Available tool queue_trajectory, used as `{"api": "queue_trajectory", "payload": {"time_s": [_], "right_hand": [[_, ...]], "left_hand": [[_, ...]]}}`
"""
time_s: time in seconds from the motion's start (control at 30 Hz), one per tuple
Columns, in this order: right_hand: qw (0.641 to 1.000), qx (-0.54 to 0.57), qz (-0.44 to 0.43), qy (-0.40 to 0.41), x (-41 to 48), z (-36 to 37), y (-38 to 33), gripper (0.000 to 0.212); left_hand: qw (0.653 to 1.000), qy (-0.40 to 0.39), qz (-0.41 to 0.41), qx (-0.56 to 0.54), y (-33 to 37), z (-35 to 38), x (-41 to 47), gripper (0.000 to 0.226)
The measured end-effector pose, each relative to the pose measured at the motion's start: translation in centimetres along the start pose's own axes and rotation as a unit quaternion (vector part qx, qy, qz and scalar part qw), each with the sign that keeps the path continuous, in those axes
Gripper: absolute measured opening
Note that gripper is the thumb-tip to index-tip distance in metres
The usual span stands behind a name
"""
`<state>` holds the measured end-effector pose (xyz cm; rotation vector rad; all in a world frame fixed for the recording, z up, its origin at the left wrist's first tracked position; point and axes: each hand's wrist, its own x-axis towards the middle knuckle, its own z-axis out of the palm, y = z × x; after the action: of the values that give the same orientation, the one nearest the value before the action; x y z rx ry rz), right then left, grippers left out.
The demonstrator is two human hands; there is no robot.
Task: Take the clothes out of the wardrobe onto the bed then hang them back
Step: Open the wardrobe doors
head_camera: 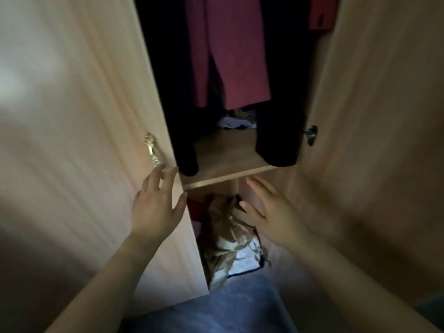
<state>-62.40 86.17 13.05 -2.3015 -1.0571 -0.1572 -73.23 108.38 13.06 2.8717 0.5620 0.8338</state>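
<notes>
Wardrobe (pixel 84 116), light wood grain, both doors swung open; the bed is out of view. Floor (pixel 228 308), blue, at the foot. Contents, hanging: one pink garment (pixel 230 56) at centre, dark garments (pixel 278 131) flanking it with hems reaching the shelf (pixel 228 155), and a red garment (pixel 320 13) at upper right. Small crumpled items (pixel 235 121) lie at the shelf's rear, and a beige and white heap (pixel 228 236) fills the compartment beneath. Left hand (pixel 156 205): grip wide open, fingers spread, holding nothing, fingertips by the door edge just below the handle; contact cannot be told. Right hand (pixel 269 212): grip likewise open and empty, raised before the lower compartment, just under the shelf edge. Brass handle (pixel 151 147) on the left door; hinge (pixel 311 134) on the right. Step, as judged: taking out, with the clothes on the rail and both hands free. The next move calls for reaching up past the hems to the hangers, which are above the frame, and lifting one clear.
</notes>
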Motion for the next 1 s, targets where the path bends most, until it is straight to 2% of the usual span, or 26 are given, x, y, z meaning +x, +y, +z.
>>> {"api": "queue_trajectory", "payload": {"time_s": [0.13, 0.2, 0.3, 0.47, 0.7, 1.0], "right_hand": [[0.994, 0.063, -0.087, 0.004, 7.5, 2.5, -3.6, 0.062], [0.99, 0.083, -0.118, 0.012, 10.9, 2.8, -5.3, 0.059], [0.979, 0.132, -0.154, 0.03, 15.2, 2.7, -7.3, 0.059], [0.952, 0.216, -0.214, 0.025, 19.3, 2.4, -8.5, 0.06], [0.908, 0.354, -0.223, -0.02, 19.2, 2.7, -8.2, 0.057], [0.865, 0.39, -0.314, -0.037, 14.5, 1.8, -8.8, 0.051]], "left_hand": [[0.993, 0.089, -0.037, -0.062, -2.9, -1.0, 2.5, 0.061], [0.984, 0.113, -0.064, -0.12, -3.4, -1.3, 3.6, 0.055], [0.971, 0.096, -0.108, -0.188, -3.4, -1.0, 4.8, 0.04], [0.949, 0.099, -0.168, -0.246, -2.3, 0.5, 4.7, 0.029], [0.93, 0.133, -0.263, -0.221, 0.1, 0.7, 3.4, 0.027], [0.934, 0.128, -0.301, -0.147, 2.9, -2.8, -2.0, 0.033]]}}
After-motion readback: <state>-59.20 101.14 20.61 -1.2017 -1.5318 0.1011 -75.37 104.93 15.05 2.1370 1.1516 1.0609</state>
